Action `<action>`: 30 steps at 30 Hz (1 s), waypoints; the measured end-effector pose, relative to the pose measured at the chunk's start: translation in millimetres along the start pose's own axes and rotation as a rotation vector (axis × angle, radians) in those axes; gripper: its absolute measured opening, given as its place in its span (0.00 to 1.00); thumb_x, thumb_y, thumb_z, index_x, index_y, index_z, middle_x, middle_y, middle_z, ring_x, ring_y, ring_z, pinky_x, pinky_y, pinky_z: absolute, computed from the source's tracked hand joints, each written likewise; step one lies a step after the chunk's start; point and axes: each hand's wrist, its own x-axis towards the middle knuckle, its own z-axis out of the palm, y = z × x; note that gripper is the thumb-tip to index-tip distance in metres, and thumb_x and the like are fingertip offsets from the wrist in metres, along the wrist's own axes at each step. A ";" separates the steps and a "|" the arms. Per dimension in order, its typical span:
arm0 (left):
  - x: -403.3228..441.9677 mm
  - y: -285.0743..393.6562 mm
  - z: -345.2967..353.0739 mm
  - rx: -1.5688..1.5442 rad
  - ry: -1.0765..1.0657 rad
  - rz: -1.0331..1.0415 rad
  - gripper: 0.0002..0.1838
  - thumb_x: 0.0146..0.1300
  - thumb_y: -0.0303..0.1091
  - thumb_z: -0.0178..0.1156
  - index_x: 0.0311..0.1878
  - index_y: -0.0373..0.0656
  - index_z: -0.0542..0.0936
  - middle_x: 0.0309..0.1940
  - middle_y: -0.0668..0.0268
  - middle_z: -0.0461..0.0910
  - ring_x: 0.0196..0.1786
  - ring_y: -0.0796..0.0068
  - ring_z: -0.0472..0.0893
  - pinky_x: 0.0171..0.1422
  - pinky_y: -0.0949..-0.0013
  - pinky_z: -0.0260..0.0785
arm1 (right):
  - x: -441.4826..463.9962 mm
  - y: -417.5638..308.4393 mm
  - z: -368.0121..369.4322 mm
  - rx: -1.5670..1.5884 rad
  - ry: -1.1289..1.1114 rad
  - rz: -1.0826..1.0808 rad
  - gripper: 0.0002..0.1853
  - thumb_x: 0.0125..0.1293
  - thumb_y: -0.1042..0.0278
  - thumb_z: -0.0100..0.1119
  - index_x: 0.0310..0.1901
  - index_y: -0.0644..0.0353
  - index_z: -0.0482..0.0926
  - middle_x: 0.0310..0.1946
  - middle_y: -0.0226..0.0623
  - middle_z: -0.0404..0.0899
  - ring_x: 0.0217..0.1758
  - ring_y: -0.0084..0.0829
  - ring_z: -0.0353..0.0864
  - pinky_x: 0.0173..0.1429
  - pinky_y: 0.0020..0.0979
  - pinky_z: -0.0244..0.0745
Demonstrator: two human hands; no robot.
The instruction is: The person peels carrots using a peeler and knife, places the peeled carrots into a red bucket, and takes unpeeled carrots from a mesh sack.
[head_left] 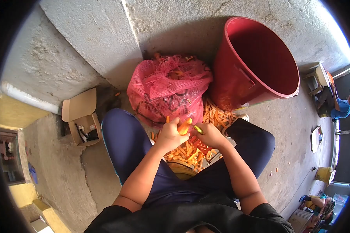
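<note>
An orange, carrot-like piece (185, 126) is gripped in my left hand (172, 136), its paler end pointing up and away. My right hand (212, 136) is closed on a small tool with a yellow-green handle (198, 129), close to the piece; its working end is too small to make out. Below both hands lies a heap of orange strips (186, 155) between my legs. Part of a red item with white dots (200, 146) shows under my right hand. More orange pieces (217, 115) are piled on the floor beyond it.
A pink mesh sack (169, 87) stands ahead, beside a large red bucket (231, 73). An open cardboard box (81, 126) sits at the left. Two people, one in blue (341, 108) and another (322, 204), are far off at the right.
</note>
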 end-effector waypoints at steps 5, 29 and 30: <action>-3.3 2.5 -0.5 0.020 -0.034 0.109 0.16 0.41 0.32 0.64 0.29 0.36 0.68 0.19 0.55 0.73 0.26 0.63 0.76 0.31 0.67 0.65 | 1.9 2.9 2.0 -0.043 -0.029 0.029 0.09 0.53 0.66 0.51 0.31 0.64 0.73 0.24 0.52 0.74 0.31 0.51 0.74 0.34 0.41 0.67; -6.5 15.5 12.2 0.170 0.156 0.496 0.18 0.48 0.25 0.60 0.45 0.46 0.74 0.50 0.63 0.64 0.53 0.64 0.64 0.58 0.65 0.57 | 13.8 10.7 24.9 1.191 0.136 0.609 0.13 0.58 0.67 0.52 0.35 0.73 0.74 0.28 0.40 0.76 0.27 0.28 0.77 0.28 0.26 0.72; -3.8 9.5 12.9 0.046 0.106 0.436 0.18 0.48 0.24 0.60 0.46 0.46 0.73 0.51 0.63 0.63 0.54 0.65 0.64 0.59 0.66 0.57 | 19.2 23.6 31.2 1.346 0.192 0.567 0.12 0.59 0.69 0.51 0.36 0.72 0.74 0.28 0.40 0.77 0.26 0.29 0.78 0.28 0.27 0.73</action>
